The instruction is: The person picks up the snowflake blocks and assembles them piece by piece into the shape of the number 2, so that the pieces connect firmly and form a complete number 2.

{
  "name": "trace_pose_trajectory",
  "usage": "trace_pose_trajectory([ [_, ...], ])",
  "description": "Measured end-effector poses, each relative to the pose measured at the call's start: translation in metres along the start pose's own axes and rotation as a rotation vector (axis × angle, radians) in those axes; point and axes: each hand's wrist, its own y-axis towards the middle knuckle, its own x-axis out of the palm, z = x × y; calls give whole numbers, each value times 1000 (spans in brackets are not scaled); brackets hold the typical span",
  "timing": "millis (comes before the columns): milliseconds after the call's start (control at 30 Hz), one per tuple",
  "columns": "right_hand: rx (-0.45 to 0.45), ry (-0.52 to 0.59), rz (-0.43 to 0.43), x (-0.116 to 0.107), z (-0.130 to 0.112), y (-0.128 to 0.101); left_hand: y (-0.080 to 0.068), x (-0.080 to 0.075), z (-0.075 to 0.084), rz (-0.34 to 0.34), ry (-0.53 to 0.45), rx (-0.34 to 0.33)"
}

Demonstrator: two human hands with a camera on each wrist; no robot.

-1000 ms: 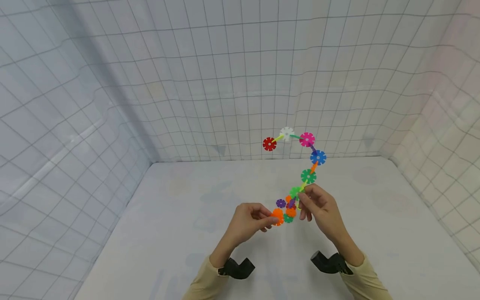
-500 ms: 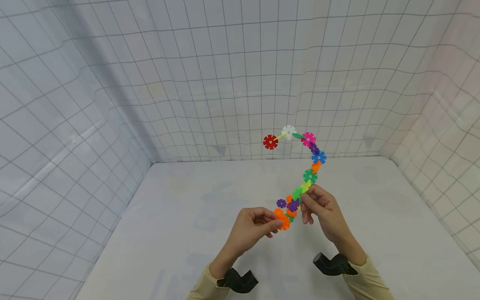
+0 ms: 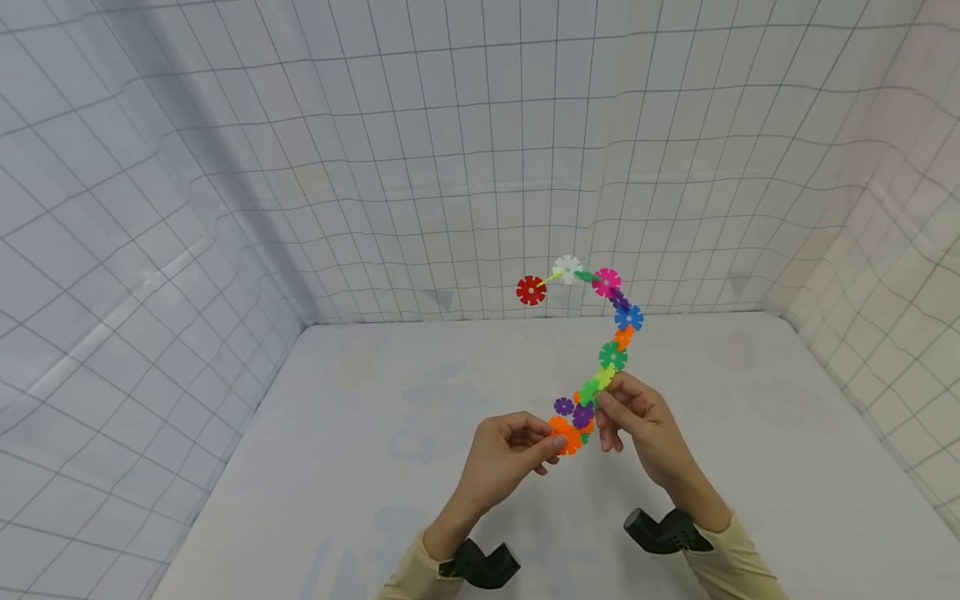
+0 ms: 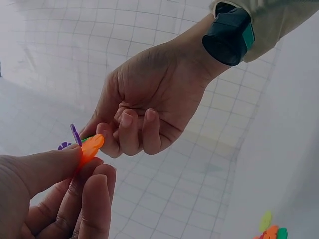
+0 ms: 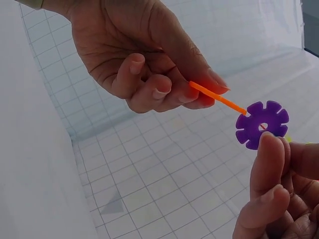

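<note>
A chain of notched, flower-shaped plastic discs (image 3: pixel 612 357) curves up from my right hand (image 3: pixel 648 425), which pinches it near its lower end by a light green disc (image 3: pixel 588 392). Below that disc, a purple disc (image 5: pixel 250 124) ends the chain. My left hand (image 3: pixel 506 458) pinches an orange disc (image 4: pixel 89 150) between thumb and fingers. Seen edge-on in the right wrist view, the orange disc meets a notch in the purple disc's rim; how deep it sits cannot be told. A red disc (image 3: pixel 531 290) is the chain's far end.
Loose discs lie behind the hands on the white table (image 3: pixel 360 467), among them a small purple disc (image 3: pixel 564 406). More loose discs (image 4: pixel 271 232) show at the left wrist view's corner. Grid-patterned sheeting (image 3: pixel 480 167) surrounds the table at the back and sides.
My left hand has moved right with the orange disc, bringing it up to the purple disc. The chain has turned slightly, then shifted a little left with my right hand.
</note>
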Motion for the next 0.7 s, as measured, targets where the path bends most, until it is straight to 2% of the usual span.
trace_pose_trajectory([
  [433, -16, -94, 9, 7, 2, -1, 0, 1, -3, 58, 27, 36],
  [700, -66, -180, -12, 9, 4, -2, -1, 2, 0, 56, 16, 42],
])
